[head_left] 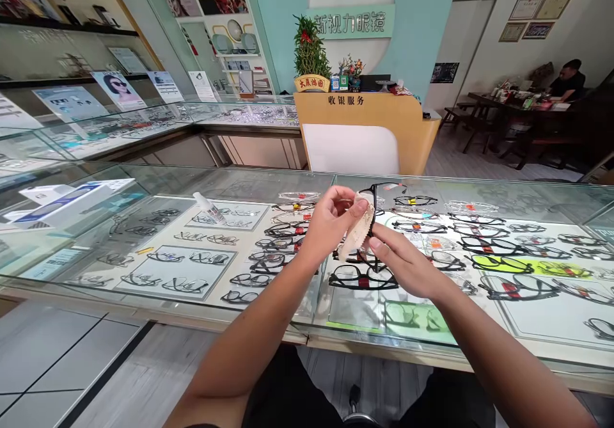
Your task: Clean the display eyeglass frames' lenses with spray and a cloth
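Observation:
My left hand (330, 220) pinches a pale cleaning cloth (357, 229) around the lens of a pair of black-framed glasses (373, 194). My right hand (403, 258) grips the same glasses lower down, thumb against the cloth; part of the frame is hidden behind the cloth and fingers. Both hands hover just above the glass display counter (144, 290), over rows of displayed glasses frames (283, 229).
A small spray bottle (209, 206) lies on the counter glass to the left, with a white box (62, 199) further left. Beyond stands a wooden cashier desk (378, 127) with a plant (310, 54). A person (568, 79) sits at a table at far right.

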{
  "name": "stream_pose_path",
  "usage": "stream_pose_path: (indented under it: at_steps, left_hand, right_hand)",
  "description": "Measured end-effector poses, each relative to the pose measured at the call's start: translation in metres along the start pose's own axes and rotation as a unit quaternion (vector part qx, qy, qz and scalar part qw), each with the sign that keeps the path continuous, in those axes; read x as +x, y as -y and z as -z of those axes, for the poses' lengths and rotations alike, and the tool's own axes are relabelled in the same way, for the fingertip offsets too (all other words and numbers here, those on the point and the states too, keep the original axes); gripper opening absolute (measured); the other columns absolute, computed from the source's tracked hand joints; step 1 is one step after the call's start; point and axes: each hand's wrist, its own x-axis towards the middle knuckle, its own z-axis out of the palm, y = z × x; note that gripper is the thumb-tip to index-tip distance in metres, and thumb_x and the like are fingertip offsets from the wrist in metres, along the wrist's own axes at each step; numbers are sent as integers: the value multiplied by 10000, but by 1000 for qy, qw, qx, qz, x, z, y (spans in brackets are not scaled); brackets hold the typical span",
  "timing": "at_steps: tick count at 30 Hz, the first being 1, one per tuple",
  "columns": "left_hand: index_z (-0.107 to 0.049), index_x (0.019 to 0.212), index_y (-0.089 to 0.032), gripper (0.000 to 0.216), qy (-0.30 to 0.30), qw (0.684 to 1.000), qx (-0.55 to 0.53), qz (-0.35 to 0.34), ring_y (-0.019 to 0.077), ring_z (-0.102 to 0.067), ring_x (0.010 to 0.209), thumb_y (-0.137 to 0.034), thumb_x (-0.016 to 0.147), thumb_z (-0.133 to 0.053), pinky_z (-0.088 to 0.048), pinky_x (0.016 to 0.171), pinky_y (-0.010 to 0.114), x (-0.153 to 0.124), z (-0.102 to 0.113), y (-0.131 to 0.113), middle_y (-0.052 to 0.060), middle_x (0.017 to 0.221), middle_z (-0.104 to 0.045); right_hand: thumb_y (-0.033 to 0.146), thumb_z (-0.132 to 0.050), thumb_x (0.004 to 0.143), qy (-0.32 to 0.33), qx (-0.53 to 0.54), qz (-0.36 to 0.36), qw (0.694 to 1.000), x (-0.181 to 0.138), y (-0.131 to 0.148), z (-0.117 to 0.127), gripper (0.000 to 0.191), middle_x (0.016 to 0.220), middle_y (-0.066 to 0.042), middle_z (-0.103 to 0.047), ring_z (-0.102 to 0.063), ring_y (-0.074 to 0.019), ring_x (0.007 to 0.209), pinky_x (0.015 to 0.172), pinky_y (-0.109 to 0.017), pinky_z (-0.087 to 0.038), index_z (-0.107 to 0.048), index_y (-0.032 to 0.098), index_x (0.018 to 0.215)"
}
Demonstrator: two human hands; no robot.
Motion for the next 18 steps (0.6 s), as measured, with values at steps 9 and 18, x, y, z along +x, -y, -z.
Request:
stream_pose_path:
  at_steps: [9,18]
  left_hand:
    - [-643,880,-186,521,107,986,-91,94,88,-491,551,-679,859,-810,-404,507,219,-7,-3,-1,-24,705,-581]
    - [-615,876,-182,541,110,973,-170,108,89,-549,486,-600,753,-935,-500,463,225,-6,-7,-1,-31,673,-626]
  right_hand:
    - [575,-440,1120,-18,32,-19,999,1,-1,0,425,1042,-66,-686,-607,-265,1035,1004,-423,-534,-715,255,1069]
    - [632,-540,1073,-47,123,-52,990,-1,-10,0,476,1174,-60,-773,-682,-281,1166,1097,-444,-556,-785,286,1290]
